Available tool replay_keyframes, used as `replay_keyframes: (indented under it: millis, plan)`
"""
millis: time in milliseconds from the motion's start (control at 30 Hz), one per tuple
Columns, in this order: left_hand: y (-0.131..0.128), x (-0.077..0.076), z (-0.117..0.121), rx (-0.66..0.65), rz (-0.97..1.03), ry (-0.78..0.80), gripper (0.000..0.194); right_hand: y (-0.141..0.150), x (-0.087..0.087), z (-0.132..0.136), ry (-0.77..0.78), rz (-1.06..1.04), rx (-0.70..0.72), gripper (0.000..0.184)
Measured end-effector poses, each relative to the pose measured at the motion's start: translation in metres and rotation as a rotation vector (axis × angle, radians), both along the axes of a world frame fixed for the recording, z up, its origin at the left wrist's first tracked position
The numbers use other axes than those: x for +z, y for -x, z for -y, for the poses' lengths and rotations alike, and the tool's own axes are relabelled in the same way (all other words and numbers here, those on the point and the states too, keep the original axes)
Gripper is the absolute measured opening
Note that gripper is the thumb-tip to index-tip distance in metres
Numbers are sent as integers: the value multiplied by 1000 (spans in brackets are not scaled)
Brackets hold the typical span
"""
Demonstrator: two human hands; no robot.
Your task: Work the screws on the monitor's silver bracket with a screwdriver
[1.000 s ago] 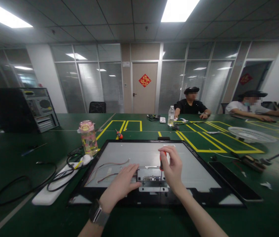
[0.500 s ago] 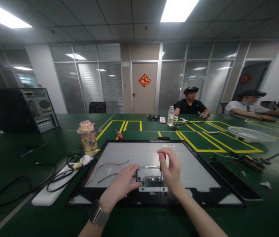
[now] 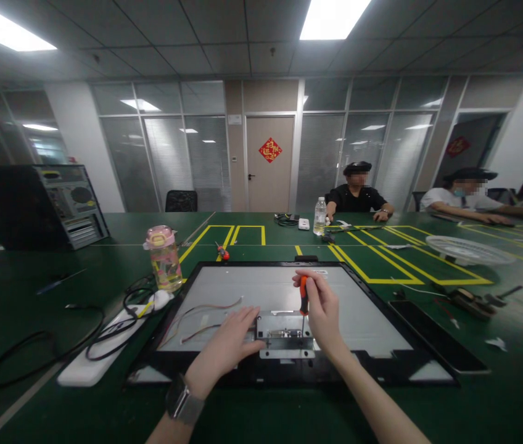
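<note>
A flat display panel [image 3: 252, 283] with a black frame lies on the green table, back side up. On its lower middle sits a metal bracket [image 3: 286, 354] with small parts inside. My left hand [image 3: 227, 336] rests at the bracket's left edge, fingers stretched and thumb apart. In my right hand [image 3: 326, 308] is a red and black screwdriver [image 3: 304, 296], held nearly upright by the fingertips. Its shaft points down into the bracket's right part; the tip is too small to make out. Thin wires [image 3: 206, 306] run across the panel's left side.
Left of the panel are a white power strip [image 3: 88, 364], black cables [image 3: 42, 336] and a pink-lidded bottle [image 3: 164, 259]. A computer case [image 3: 7, 206] stands farther left. At right lies a dark flat slab [image 3: 437, 336]. Beyond it, people [image 3: 358, 197] sit at the table.
My right hand has shifted its fingers around the screwdriver handle, so more of the handle shows. My left hand has stayed on the bracket's edge.
</note>
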State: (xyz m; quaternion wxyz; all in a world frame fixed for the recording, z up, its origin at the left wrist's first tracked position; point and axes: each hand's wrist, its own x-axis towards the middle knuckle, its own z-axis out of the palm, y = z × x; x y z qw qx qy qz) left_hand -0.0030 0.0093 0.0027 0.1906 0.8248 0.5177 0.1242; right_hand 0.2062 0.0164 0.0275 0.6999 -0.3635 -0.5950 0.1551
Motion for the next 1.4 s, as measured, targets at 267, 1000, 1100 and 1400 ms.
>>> replay_keyframes:
  millis: [267,1000,1100,1400]
  plan:
    - [-1,1,1,2,-8,-9,63,3,4,5,-177,161,-64,17]
    - [0,-1,0,-3,-4,-13,64,6,12,9,-251,287,-123,14]
    - [0,-1,0,-3,6,-14,64,5,11,8,-241,281,-132,11]
    - [0,0,0,7,10,-2,63,2,6,7,-200,238,-47,20]
